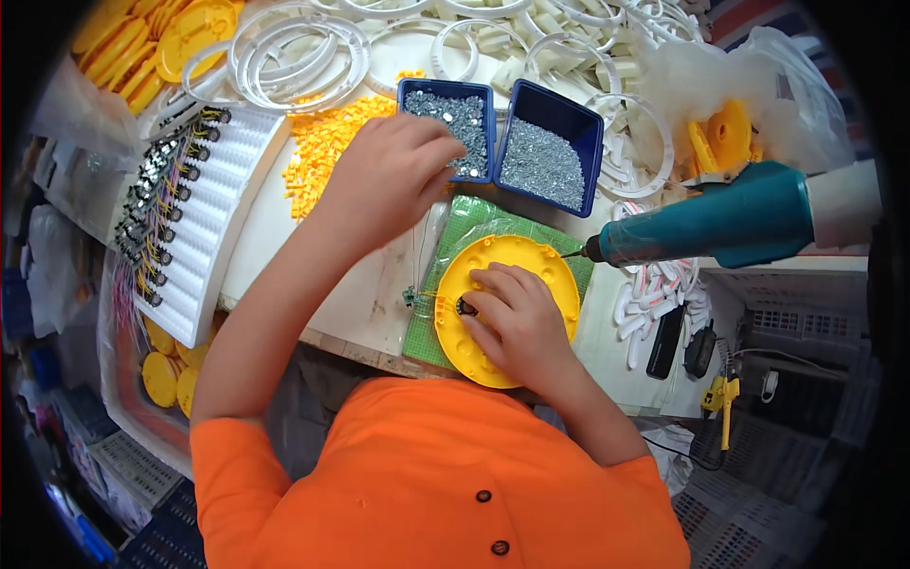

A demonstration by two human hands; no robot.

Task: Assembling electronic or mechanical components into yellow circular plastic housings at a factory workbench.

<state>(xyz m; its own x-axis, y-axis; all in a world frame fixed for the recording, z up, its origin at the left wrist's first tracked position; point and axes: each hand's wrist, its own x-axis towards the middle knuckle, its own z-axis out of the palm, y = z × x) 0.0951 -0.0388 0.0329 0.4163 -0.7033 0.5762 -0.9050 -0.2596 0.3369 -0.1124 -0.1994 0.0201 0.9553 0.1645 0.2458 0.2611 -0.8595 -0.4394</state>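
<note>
A round yellow plastic disc (455,346) lies on a green mat (427,332) in front of me. My right hand (517,322) rests on the disc, its thumb and fingers closed around a small black round part (465,306) near the left side. Thin wires lead from that part to a tiny green circuit board (409,297) beside the disc. At the near left edge of a blue bin (445,84) of small metal pieces, my left hand (403,171) has its fingers curled together; whatever is in them is hidden.
A second blue bin (590,123) holds small silvery pieces. From the right, a teal electric screwdriver (720,216) points its bit at the disc's edge. Yellow small parts (322,142), a white foam tray (227,199) with wired components, and white rings (299,57) crowd the table.
</note>
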